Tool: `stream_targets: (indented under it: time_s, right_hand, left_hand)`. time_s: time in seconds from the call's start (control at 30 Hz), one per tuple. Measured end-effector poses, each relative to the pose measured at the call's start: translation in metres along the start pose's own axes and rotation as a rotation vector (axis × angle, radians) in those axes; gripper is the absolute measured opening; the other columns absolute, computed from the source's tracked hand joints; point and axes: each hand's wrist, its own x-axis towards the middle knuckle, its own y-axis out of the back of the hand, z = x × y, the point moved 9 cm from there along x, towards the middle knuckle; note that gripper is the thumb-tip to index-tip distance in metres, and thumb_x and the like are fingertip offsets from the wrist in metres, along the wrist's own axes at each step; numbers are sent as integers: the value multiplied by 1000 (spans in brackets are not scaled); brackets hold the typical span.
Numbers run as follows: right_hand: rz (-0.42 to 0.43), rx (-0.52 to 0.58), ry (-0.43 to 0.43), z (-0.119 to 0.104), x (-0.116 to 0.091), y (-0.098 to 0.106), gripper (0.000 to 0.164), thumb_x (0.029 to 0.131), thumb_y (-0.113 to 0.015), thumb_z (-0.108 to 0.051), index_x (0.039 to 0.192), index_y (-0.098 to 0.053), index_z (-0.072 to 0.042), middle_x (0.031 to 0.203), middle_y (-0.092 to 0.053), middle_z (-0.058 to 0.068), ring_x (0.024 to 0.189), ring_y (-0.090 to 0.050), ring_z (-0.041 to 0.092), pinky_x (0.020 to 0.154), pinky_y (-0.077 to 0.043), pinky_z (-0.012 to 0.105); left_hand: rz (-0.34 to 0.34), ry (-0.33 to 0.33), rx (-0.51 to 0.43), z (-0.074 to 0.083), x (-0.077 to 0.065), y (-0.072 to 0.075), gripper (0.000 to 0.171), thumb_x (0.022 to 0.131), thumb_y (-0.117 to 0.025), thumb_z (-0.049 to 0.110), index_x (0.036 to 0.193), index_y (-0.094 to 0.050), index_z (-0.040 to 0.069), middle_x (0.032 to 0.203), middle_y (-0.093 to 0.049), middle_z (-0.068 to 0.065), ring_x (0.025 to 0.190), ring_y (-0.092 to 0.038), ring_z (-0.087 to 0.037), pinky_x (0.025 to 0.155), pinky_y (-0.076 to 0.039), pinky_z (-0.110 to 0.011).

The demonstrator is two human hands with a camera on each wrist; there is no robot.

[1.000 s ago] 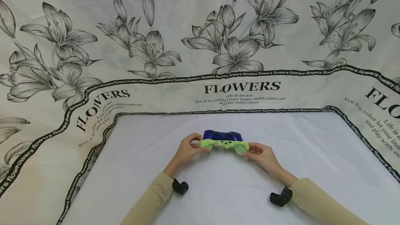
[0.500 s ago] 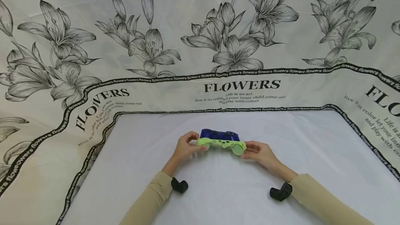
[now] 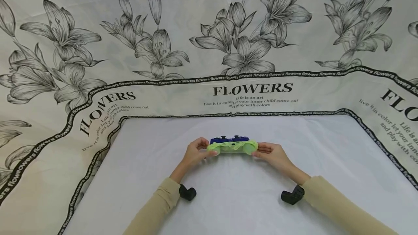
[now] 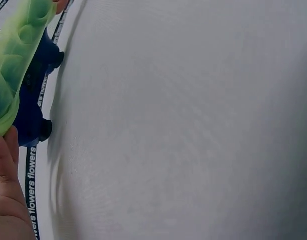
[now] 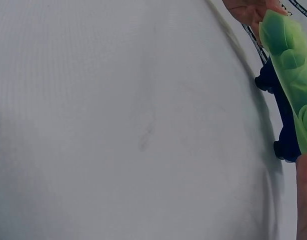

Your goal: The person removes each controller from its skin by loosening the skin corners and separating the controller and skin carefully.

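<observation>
A dark blue game controller (image 3: 229, 140) is held up between the two hands in the head view, its two black thumbsticks pointing upward. Over its near side and both grips sits a translucent lime-green silicone controller cover (image 3: 233, 147). My left hand (image 3: 194, 152) pinches the cover at the left grip, thumb in front. At the right grip, my right hand (image 3: 273, 156) pinches the other end. In the left wrist view the blue body (image 4: 31, 107) sticks out past the edge of the green cover (image 4: 16, 50). The right wrist view shows the cover (image 5: 292, 62) from its other end.
A white cloth-covered table (image 3: 241, 198) lies under the hands. Behind and at the sides hangs a white curtain (image 3: 183, 100) with printed flowers and black borders. Black wrist-worn devices (image 3: 188, 193) sit at both wrists, beside beige sleeves.
The controller and cover have moved slightly left and tilted so that the thumbsticks now stand up in profile and less of the blue face shows. Both hands keep their hold.
</observation>
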Motion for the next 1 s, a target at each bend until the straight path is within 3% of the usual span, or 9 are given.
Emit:
stream_targets:
  time_s: [0.1,0.3,0.5,0.63,0.7,0.8,0.9,1.0]
  right_hand:
    - [16,-38,-6,1,-1,2,56,85,-74,-23,126,-55,10,123,-62,26,101,-67,9,81,-54,18]
    - [42,-39,-18,3,-6,5,52,83,-76,-22,121,-57,10,113,-67,25,84,-66,-2,74,-56,20]
    - [35,-63,-29,2,-9,4,51,85,-73,-22,121,-55,10,106,-68,20,80,-63,4,67,-57,26]
    - [22,-98,1,-1,-8,2,47,87,-71,-20,120,-56,10,109,-68,22,90,-66,11,73,-55,20]
    - [28,-126,23,-1,-7,3,45,88,-70,-20,119,-58,10,112,-68,23,96,-68,19,76,-52,16]
    - [37,-136,43,-1,-8,3,46,86,-72,-19,120,-59,9,115,-67,24,102,-68,25,79,-50,13]
    - [45,-128,37,0,-10,3,52,83,-75,-20,122,-57,9,117,-65,25,104,-66,28,79,-50,14]
    - [48,-140,49,-2,-9,4,54,84,-75,-20,124,-55,9,119,-64,25,107,-64,33,80,-49,13]
  left_hand:
    - [-7,55,-18,-5,0,-1,35,75,-83,17,97,-59,4,92,-63,-5,84,-61,-11,61,-53,-26]
    - [-6,120,-8,-9,-1,-4,39,72,-85,22,100,-65,4,91,-68,-7,77,-63,-11,63,-54,-26]
    - [13,60,32,-5,-2,-6,37,72,-85,24,99,-66,9,101,-68,-6,96,-65,-18,79,-52,-30]
    - [30,11,3,-3,0,-6,36,72,-85,19,99,-63,8,106,-65,-7,98,-62,-17,85,-53,-31]
    - [22,-13,-20,6,-1,-8,35,73,-83,12,99,-61,3,108,-63,-12,100,-61,-20,88,-54,-36]
    - [3,-60,-15,7,0,-11,34,75,-81,5,99,-57,0,108,-61,-15,100,-58,-19,86,-55,-37]
    - [-21,-58,22,0,0,-15,33,77,-80,6,98,-55,0,103,-60,-14,96,-57,-17,82,-55,-34]
    - [-36,-2,61,-3,-2,-15,33,78,-80,16,97,-56,5,101,-61,-8,91,-58,-14,77,-52,-27]
